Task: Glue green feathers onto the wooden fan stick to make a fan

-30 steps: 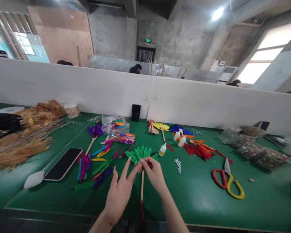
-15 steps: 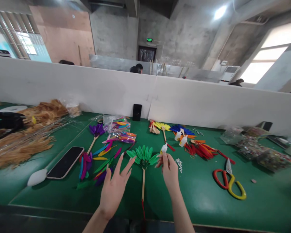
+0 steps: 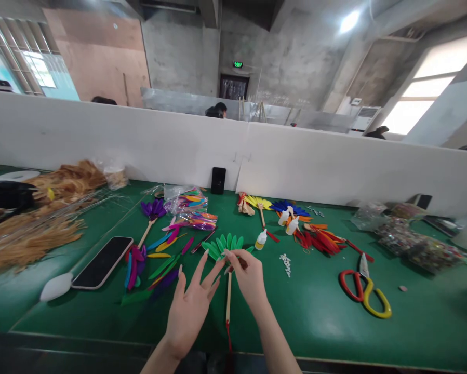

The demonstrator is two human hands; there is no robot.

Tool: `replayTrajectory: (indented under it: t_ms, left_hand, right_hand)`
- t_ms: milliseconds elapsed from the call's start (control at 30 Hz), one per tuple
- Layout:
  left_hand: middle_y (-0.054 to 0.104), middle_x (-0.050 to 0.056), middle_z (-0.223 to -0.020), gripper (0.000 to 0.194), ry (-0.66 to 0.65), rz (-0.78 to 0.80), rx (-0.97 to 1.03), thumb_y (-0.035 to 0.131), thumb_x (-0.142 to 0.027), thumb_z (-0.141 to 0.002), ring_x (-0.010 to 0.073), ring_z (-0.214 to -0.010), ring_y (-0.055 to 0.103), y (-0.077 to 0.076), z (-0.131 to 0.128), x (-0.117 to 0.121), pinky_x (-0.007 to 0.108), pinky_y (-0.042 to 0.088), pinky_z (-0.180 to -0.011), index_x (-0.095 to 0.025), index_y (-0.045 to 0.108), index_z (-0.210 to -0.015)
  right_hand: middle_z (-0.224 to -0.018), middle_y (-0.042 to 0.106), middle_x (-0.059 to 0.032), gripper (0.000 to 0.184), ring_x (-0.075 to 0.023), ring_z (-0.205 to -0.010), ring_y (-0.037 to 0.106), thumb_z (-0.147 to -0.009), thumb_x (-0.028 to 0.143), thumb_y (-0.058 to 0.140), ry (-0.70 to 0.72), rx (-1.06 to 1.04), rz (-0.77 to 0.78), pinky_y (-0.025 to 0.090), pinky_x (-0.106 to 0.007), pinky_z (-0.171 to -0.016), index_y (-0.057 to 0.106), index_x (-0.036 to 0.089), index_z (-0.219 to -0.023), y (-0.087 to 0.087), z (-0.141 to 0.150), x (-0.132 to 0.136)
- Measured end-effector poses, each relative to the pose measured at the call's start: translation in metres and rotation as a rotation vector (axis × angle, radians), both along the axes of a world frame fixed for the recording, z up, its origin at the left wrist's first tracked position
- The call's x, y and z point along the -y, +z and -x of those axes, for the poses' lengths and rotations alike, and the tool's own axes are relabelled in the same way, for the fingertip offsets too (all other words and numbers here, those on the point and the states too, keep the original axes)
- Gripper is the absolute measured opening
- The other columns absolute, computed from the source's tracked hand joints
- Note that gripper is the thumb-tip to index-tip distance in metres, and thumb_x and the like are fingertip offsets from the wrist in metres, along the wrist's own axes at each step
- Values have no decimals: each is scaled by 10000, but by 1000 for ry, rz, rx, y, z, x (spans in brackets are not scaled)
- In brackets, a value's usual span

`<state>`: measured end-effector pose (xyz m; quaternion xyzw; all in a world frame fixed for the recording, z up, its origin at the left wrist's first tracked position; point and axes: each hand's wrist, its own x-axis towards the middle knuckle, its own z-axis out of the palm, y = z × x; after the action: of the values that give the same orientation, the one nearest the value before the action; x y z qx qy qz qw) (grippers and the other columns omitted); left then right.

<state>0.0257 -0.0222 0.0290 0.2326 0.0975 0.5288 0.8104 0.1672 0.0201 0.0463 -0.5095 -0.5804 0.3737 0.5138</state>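
A green feather fan (image 3: 219, 246) with a pale wooden handle (image 3: 228, 298) and a red cord lies in front of me. My left hand (image 3: 192, 306) has its fingers spread, and its index and middle fingertips reach the left side of the fan's base. Over the centre of the fan my right hand (image 3: 251, 278) is closed in a pinch. Whatever those fingers hold is too small or hidden to make out. The hands cover the lower part of the feathers. A small white bottle (image 3: 261, 240) stands just beyond my right hand, and small white beads (image 3: 285, 265) lie to its right.
Scissors (image 3: 363, 291) with red and yellow handles lie at right. Loose coloured feathers (image 3: 165, 262), a purple feather fan (image 3: 154, 209) and a phone (image 3: 103, 262) are at left. Two more bottles (image 3: 292, 226) stand near red feathers (image 3: 324, 240). A white partition (image 3: 171, 137) edges the table.
My right hand has moved left from beside the white bottle to the fan's centre, its fingers pinched. My left hand has shifted slightly right, fingers still spread.
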Motion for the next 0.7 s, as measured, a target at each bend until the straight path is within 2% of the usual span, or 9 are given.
replayTrajectory:
  t_ms: [167, 300, 433, 533, 600, 700]
  left_hand:
    - [293, 17, -1444, 637, 16, 11, -32, 119, -598, -885, 200, -1365, 86, 0, -3, 1, 401, 90, -1102, -271, 127, -1433]
    - [283, -14, -1446, 632, 16, 29, -57, 150, -612, -876, 205, -1366, 76, 2, -5, 3, 394, 134, -1095, -297, 164, -1424]
    - [286, -38, -1443, 622, 10, 7, -68, 158, -625, -868, 202, -1367, 61, 5, -5, 4, 394, 141, -1092, -331, 175, -1415]
    - [302, -7, -1440, 605, 17, -23, -43, 110, -597, -886, 190, -1366, 78, 6, -2, 3, 413, 67, -1098, -323, 103, -1425]
    - [309, 15, -1438, 593, 13, -36, -29, 86, -574, -897, 181, -1366, 78, 6, 2, 1, 414, 25, -1097, -313, 60, -1429]
    - [307, 32, -1439, 589, -1, -30, 4, 78, -566, -901, 183, -1366, 78, 5, 3, 1, 418, 10, -1093, -310, 43, -1430]
  right_hand:
    - [-564, 562, -17, 326, -167, -497, 568, -780, 498, 546, 45, -33, 62, 456, -262, -484, 573, 188, -682, -3, 5, -4]
    - [-587, 539, -23, 330, -156, -520, 528, -868, 452, 421, 29, 156, -62, 424, -257, -512, 526, 201, -682, -12, 6, -6]
    - [-688, 553, -49, 347, -156, -586, 519, -897, 433, 352, -167, 330, -192, 404, -260, -552, 518, 201, -700, -18, -4, -10]
    - [-605, 503, -18, 396, -138, -503, 484, -908, 462, 292, -331, 285, -153, 395, -256, -514, 500, 199, -696, -17, -23, -13]
    - [-538, 475, 7, 422, -127, -440, 465, -896, 500, 299, -287, 197, -89, 391, -247, -466, 512, 198, -692, -15, -33, -14]
    - [-499, 515, 8, 408, -140, -425, 516, -818, 562, 444, -148, 54, 10, 416, -250, -449, 538, 193, -670, -11, -36, -11]
